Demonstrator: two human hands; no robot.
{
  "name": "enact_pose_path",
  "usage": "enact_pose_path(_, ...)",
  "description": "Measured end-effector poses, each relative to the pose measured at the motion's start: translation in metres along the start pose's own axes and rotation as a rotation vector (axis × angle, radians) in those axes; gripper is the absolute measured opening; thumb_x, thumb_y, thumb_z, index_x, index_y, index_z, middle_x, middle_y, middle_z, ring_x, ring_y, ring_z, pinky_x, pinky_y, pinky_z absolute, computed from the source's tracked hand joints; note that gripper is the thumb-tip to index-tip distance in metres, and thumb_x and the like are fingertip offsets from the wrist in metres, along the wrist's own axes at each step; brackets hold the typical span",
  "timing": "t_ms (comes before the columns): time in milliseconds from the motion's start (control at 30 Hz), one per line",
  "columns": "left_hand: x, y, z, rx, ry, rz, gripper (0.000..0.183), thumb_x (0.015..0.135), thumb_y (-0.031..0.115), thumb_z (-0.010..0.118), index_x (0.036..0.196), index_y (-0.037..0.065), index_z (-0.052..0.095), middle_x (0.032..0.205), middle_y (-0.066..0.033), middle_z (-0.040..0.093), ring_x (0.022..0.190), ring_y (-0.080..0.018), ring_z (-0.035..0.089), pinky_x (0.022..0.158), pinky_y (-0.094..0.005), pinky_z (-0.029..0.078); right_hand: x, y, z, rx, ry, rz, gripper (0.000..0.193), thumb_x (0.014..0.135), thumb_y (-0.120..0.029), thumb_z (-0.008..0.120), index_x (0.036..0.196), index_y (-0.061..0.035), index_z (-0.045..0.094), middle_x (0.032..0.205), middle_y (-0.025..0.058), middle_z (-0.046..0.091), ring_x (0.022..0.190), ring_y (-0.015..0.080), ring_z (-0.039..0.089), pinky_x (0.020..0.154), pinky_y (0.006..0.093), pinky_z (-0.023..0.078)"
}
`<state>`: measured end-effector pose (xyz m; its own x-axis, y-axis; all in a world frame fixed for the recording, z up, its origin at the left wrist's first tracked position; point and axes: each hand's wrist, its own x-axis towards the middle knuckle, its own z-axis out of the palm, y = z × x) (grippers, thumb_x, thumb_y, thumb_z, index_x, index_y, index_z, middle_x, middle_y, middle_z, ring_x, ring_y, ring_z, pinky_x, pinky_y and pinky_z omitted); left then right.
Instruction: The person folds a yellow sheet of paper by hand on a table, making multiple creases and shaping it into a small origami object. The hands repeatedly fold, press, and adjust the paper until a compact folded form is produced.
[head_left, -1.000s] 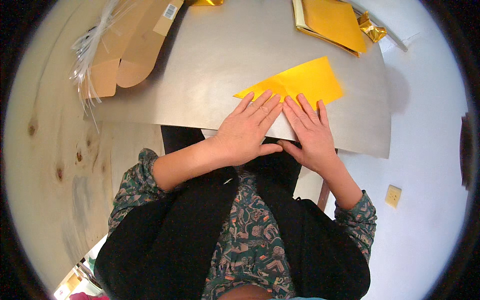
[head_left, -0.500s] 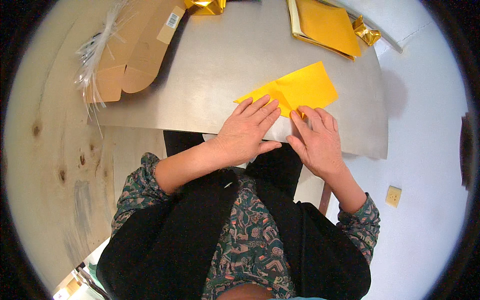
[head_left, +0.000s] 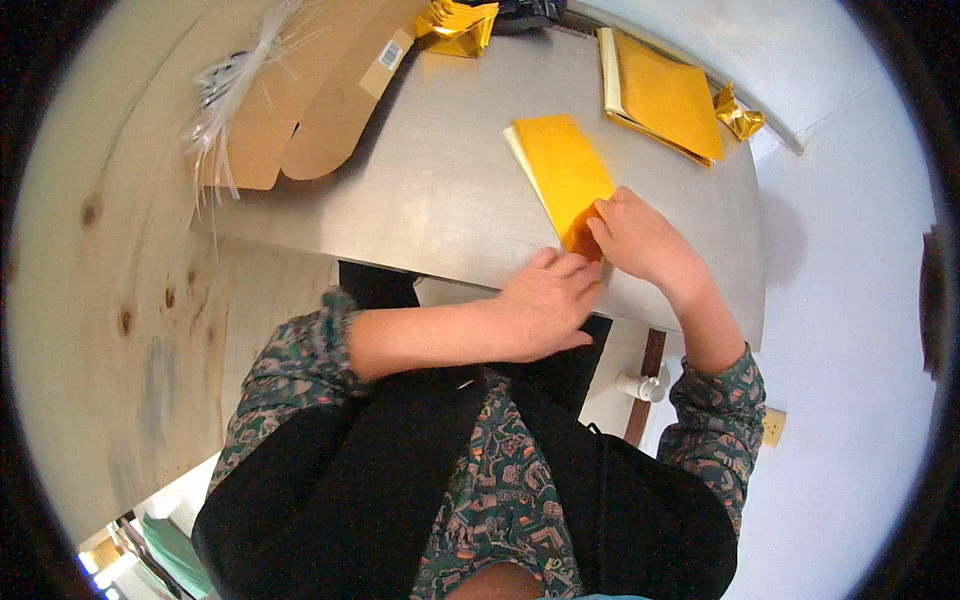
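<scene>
A folded sheet of yellow paper (head_left: 555, 160) lies on the grey metal tabletop (head_left: 400, 215) near its front edge, a pale edge showing along its left side. My right hand (head_left: 640, 235) is closed, its curled fingers gripping the paper's right edge near the lower end. At the paper's near end, my left hand (head_left: 540, 310) rests with fingers stretched out, fingertips touching the fold and thumb apart. The fold between the hands is partly hidden by the fingers.
A stack of yellow paper sheets (head_left: 665, 95) lies at the back right, beside a shiny gold folded piece (head_left: 738, 115). More gold folded pieces (head_left: 458, 28) sit at the back. An open cardboard box (head_left: 320, 90) with clear plastic strands (head_left: 225, 125) stands on the left.
The paper has turned from lying slantwise to pointing away from me. My right hand has gone from resting on it to gripping its edge; my left hand has shifted nearer and right.
</scene>
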<state>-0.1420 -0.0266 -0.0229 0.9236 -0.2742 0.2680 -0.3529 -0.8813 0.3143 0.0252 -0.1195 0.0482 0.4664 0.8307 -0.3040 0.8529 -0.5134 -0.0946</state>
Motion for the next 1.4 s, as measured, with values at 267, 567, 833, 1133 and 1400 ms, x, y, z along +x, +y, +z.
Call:
enact_pose_path(267,0.023,0.034,0.0,-0.112,-0.038,0.258,0.052,0.084,0.029,0.074,0.127,0.001,0.063,0.126,-0.0217,0.063,0.123,-0.0425,0.057,0.107,-0.0542,0.044,0.003,-0.045,0.03,-0.027,0.275,-0.123,0.054,0.097,-0.04,0.062,0.133,0.0002,0.062,0.132,0.0272,0.059,0.123,0.0428,0.056,0.106,0.0482,0.049)
enact_pose_path(567,-0.06,-0.059,-0.054,-0.036,0.226,-0.069,0.031,0.088,0.026,0.075,0.113,0.01,0.069,0.121,-0.0091,0.068,0.118,-0.0314,0.061,0.1,-0.0453,0.05,-0.036,-0.014,0.058,0.16,0.369,-0.342,0.086,0.078,-0.045,0.082,0.146,-0.0025,0.051,0.153,0.0256,0.043,0.145,0.0438,0.037,0.122,0.0515,0.03)
enact_pose_path(833,-0.081,-0.051,-0.034,-0.03,0.212,-0.103,0.037,0.083,0.024,0.079,0.116,0.015,0.067,0.139,-0.0087,0.062,0.133,-0.0314,0.053,0.114,-0.0513,0.04,-0.041,-0.029,0.075,0.112,0.409,-0.247,0.083,0.073,-0.038,0.087,0.148,-0.022,0.054,0.158,0.0213,0.037,0.149,0.0439,0.031,0.123,0.0621,0.02)
enact_pose_path(1133,-0.076,-0.047,-0.021,0.022,0.334,-0.15,0.028,0.082,0.021,0.08,0.106,0.014,0.067,0.135,-0.0063,0.065,0.128,-0.0288,0.058,0.111,-0.0509,0.043,-0.039,-0.041,0.083,0.287,0.461,-0.269,0.076,0.077,-0.039,0.085,0.143,-0.0136,0.057,0.155,0.0199,0.043,0.148,0.0418,0.037,0.122,0.0598,0.023)
enact_pose_path(1400,-0.068,-0.044,-0.022,0.003,0.427,-0.246,0.019,0.087,0.022,0.078,0.1,0.011,0.07,0.117,-0.0047,0.073,0.112,-0.0261,0.067,0.099,-0.045,0.046,-0.036,-0.043,0.085,0.399,0.57,-0.268,0.031,0.087,-0.028,0.079,0.113,-0.0125,0.073,0.136,0.0116,0.065,0.142,0.0409,0.046,0.12,0.0584,0.026)
